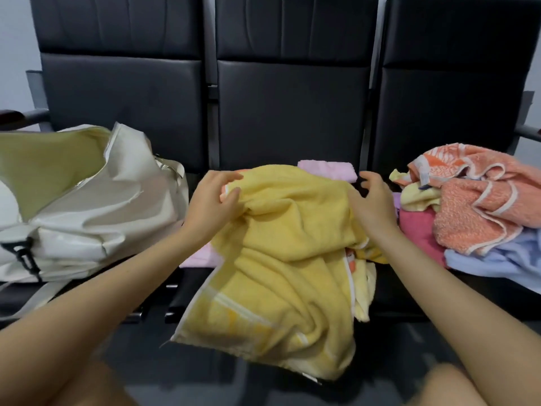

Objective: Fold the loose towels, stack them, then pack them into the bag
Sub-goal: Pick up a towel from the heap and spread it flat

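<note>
Yellow towel [281,259]: nearest; rumpled over middle seat, lower edge hanging off the front.
Handling: soft, limp, light; best taken at its corners.
Left hand [215,200]: pinches the top edge.
Right hand [370,203]: fingers spread, touching cloth, holding nothing.
Loose towels [480,212]: heaped right.
Bag [87,200]: open, left.
Seats [292,112]: black padded row.

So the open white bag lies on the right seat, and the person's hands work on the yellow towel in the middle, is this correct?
Not quite. The head view shows the white bag on the left seat, not the right. The rest is correct: the left hand and right hand work on the yellow towel in the middle.
</note>
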Demonstrator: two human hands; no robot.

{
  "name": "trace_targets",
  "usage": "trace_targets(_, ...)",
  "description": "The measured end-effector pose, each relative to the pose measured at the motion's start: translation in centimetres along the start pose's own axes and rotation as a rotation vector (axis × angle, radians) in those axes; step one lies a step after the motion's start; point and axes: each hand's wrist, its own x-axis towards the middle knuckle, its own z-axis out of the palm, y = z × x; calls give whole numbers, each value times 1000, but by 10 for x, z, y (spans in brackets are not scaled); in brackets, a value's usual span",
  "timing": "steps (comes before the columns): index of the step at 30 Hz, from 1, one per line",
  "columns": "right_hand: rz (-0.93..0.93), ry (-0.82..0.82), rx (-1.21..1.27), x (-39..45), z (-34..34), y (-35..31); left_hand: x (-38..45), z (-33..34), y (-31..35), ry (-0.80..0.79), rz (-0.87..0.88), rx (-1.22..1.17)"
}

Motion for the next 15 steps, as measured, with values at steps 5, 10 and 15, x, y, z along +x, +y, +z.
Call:
trace_targets(5,-255,-306,48,-62,-14,-38,-70,-27,22,-355,263,95)
trace_targets(10,-521,-801,-455,-117,-21,-29,-106,-42,4,-580,560,397)
trace_targets(15,-673,-765,-894,-135,-7,-2,-109,-43,-24,-665,604,612)
